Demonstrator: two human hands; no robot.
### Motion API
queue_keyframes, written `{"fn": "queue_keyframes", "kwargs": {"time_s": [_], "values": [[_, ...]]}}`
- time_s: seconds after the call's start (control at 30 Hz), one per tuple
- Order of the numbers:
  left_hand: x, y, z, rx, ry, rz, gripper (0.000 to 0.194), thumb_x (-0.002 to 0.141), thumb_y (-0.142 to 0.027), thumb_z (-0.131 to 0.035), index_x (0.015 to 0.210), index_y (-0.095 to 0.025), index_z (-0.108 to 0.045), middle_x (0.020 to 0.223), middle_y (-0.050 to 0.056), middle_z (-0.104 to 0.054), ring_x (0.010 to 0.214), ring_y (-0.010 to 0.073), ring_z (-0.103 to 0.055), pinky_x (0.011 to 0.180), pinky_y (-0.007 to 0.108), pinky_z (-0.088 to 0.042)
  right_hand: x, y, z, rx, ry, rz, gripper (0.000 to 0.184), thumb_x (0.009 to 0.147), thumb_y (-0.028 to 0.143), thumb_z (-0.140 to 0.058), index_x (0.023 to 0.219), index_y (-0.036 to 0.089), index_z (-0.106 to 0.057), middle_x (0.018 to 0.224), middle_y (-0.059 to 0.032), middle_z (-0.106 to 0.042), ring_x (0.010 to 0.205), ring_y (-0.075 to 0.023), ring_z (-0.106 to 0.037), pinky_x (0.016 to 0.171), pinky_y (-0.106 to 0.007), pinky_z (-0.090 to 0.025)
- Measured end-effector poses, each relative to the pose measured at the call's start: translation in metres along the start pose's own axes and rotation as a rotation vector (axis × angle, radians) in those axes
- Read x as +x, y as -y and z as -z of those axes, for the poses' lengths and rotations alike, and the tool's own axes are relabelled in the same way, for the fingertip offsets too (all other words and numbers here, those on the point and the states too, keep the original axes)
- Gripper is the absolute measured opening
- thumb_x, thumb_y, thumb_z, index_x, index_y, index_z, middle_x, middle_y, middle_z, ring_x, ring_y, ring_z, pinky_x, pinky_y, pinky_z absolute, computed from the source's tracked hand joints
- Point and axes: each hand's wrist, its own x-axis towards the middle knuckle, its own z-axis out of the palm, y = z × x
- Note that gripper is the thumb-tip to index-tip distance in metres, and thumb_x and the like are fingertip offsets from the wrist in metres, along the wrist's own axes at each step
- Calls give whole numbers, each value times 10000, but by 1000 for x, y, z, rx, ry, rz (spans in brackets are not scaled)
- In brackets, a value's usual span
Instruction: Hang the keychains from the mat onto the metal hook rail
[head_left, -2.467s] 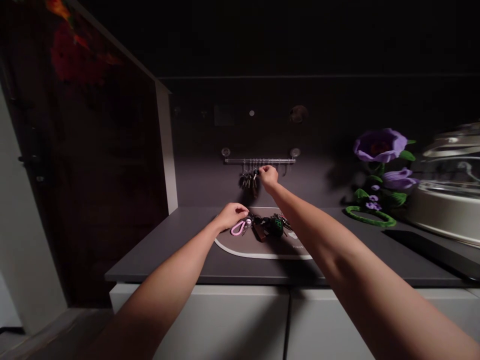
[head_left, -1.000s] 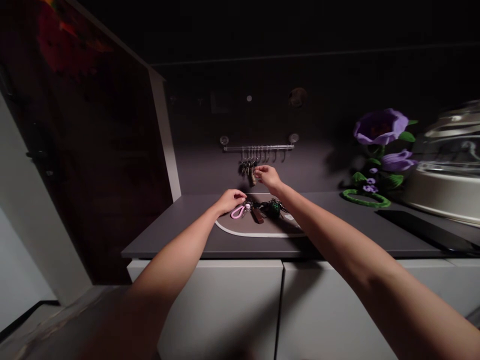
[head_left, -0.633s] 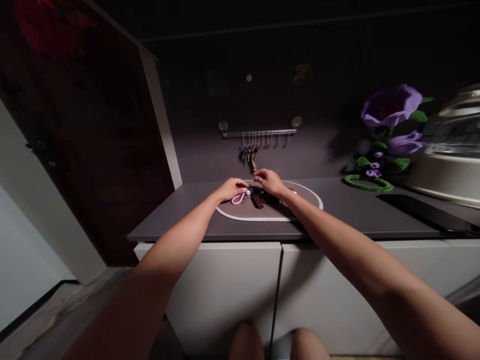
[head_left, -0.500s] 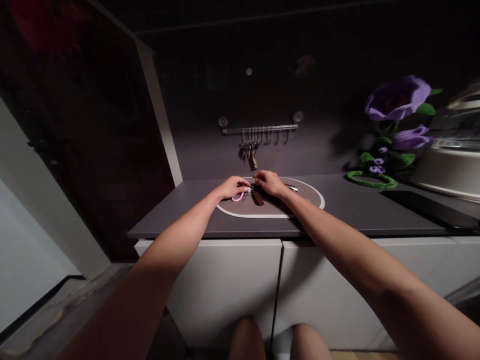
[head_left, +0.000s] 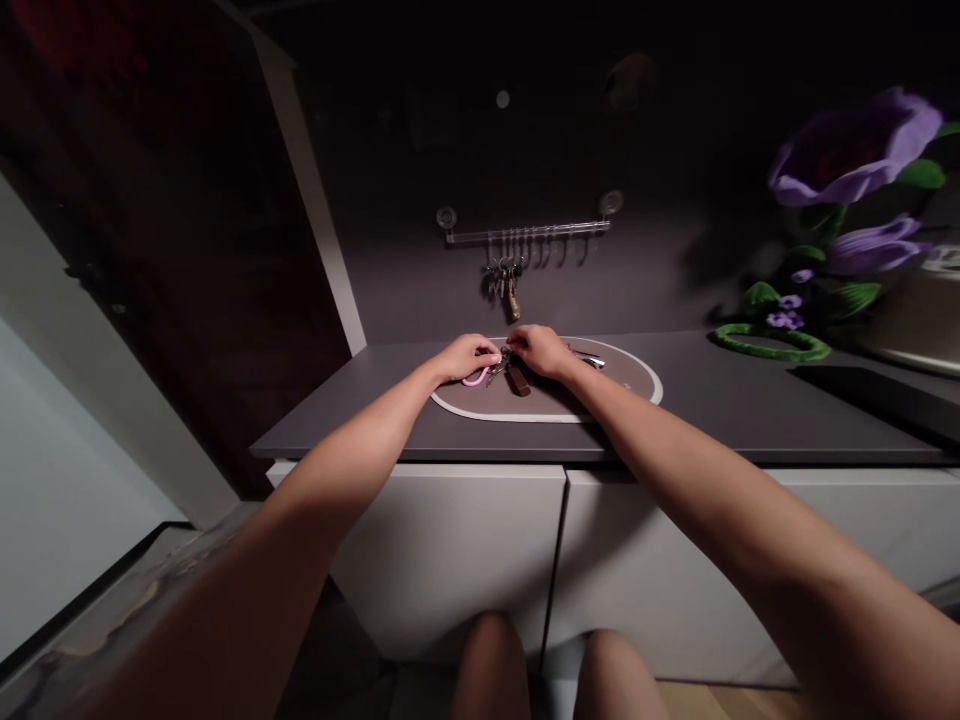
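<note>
My left hand [head_left: 469,357] is closed in a pinch at the left side of a small bunch of keys [head_left: 496,374], above an oval mat [head_left: 487,408]. A pink loop [head_left: 475,379] hangs below its fingers. From the right, my right hand [head_left: 541,351] meets the same bunch, fingers curled and pinched together; what its fingertips hold is too small to make out. Between the hands a dark brown, strap-like fob [head_left: 519,382] points toward me. Partly behind my right wrist lies a shiny metal item [head_left: 592,361] on the mat.
Above the mat, a clear hook rail [head_left: 529,233] on the wall carries several hooks, with hanging keys [head_left: 504,280] on the left ones. Purple artificial flowers [head_left: 855,150] with a green ring base [head_left: 772,342] stand at right, beside a dark flat object [head_left: 877,400]. White cabinet doors [head_left: 457,560] are below.
The view has tipped down and come slightly nearer the counter. Both hands remain at the keys, with only small finger shifts. More of the metal item shows beside my right wrist.
</note>
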Motion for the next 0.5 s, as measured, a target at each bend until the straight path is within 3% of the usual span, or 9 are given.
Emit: {"fn": "queue_keyframes", "kwargs": {"time_s": [0.27, 0.5], "values": [[0, 0, -1, -312, -69, 197, 216, 729, -287, -606, 827, -96, -632, 709, 23, -626, 629, 93, -515, 654, 237, -412, 2, -2, -2, -19, -10, 23, 226, 791, 155, -490, 938, 151, -661, 957, -90, -670, 868, -179, -599, 743, -226, -392], [2, 3, 0, -606, -104, 221, 226, 725, -287, -642, 827, -91, -597, 679, 9, -603, 586, 67, -515, 630, 219, -415, 1, -2, -1, -11, -24, 32, 223, 786, 148, -494, 929, 170, -664, 946, -73, -673, 874, -167, -596, 758, -220, -394]]}}
